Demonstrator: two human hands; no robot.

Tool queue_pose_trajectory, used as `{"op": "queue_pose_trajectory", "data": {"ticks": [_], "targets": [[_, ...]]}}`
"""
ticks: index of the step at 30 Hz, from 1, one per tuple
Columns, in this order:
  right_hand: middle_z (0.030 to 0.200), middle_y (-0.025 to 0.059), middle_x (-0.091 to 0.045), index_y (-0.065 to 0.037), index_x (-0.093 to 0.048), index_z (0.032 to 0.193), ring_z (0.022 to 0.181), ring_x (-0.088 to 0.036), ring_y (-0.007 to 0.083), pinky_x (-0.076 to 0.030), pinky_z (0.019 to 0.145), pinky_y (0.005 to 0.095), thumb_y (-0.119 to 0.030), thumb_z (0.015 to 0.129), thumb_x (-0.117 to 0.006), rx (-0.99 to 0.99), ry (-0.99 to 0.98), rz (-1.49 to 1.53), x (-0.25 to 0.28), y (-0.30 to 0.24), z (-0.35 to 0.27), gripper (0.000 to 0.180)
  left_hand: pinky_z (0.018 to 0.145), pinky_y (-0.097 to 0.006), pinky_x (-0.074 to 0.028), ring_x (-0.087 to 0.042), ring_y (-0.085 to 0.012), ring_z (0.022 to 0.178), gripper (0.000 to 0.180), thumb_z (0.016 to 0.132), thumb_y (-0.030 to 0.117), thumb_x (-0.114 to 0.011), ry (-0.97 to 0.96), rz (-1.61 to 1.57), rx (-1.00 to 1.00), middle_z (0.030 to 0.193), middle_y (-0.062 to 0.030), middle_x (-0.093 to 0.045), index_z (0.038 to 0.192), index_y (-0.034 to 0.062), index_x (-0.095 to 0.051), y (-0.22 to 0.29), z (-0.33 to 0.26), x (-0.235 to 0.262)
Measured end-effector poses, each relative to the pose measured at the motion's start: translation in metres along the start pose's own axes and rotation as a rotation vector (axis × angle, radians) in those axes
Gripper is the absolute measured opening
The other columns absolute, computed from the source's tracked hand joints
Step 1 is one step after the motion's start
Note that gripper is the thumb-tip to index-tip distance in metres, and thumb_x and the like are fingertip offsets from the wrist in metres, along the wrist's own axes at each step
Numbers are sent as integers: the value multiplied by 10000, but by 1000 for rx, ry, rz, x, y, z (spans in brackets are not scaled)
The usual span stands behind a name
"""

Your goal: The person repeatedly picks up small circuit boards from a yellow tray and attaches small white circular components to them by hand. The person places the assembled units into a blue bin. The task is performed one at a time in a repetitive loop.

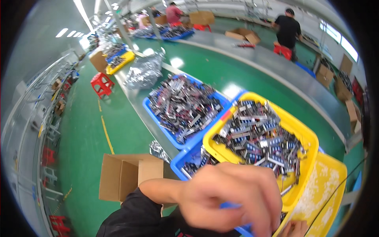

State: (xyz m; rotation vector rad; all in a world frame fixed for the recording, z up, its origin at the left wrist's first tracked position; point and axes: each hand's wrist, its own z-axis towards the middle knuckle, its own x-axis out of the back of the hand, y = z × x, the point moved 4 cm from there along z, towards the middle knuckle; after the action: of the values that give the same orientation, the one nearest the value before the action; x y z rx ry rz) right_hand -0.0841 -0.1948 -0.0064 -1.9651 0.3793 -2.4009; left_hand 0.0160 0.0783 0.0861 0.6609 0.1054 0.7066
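Observation:
My left hand (233, 197) is large and blurred at the lower middle, in front of the yellow tray (312, 138). Its fingers bend downward, and whether anything is between them is smeared by motion. Only the bent fingers of my right hand (294, 229) show at the bottom edge, pressed together by the tray's near corner; what they hold, if anything, is hidden. Heaped in the yellow tray are small metal-and-black parts (252, 146) with blue-white pieces and thin wires. That tray overlaps a blue tray (179, 162) holding similar parts, partly covered by my hand.
Farther along the bench, another blue tray (148, 104) is piled with parts, beside a clear plastic bag (146, 71). An open cardboard box (112, 177) stands at left. A worn yellow surface (327, 177) and dark cable lie at right. Red stools (102, 84) and co-workers (288, 31) are beyond.

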Motion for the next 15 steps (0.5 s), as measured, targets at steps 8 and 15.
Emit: {"op": "queue_pose_trajectory", "data": {"ticks": [8, 15], "targets": [[778, 141, -519, -14, -552, 839, 757, -513, 295, -424, 700, 395, -59, 849, -599, -99, 64, -22, -33, 42, -5, 66, 789, -404, -459, -566, -326, 915, 290, 891, 168, -580, 168, -292, -71, 1032, -186, -589, 1121, 0, -525, -16, -4, -41], [773, 85, -539, -23, -549, 852, 675, -497, 198, -414, 646, 324, -27, 884, -578, -156, 199, 51, -24, 36, -16, 44, 719, -376, -452, -562, -293, 832, 229, 867, 162, -611, 218, -328, -65, 959, -160, -599, 1029, 6, -563, -25, -5, -55]]}}
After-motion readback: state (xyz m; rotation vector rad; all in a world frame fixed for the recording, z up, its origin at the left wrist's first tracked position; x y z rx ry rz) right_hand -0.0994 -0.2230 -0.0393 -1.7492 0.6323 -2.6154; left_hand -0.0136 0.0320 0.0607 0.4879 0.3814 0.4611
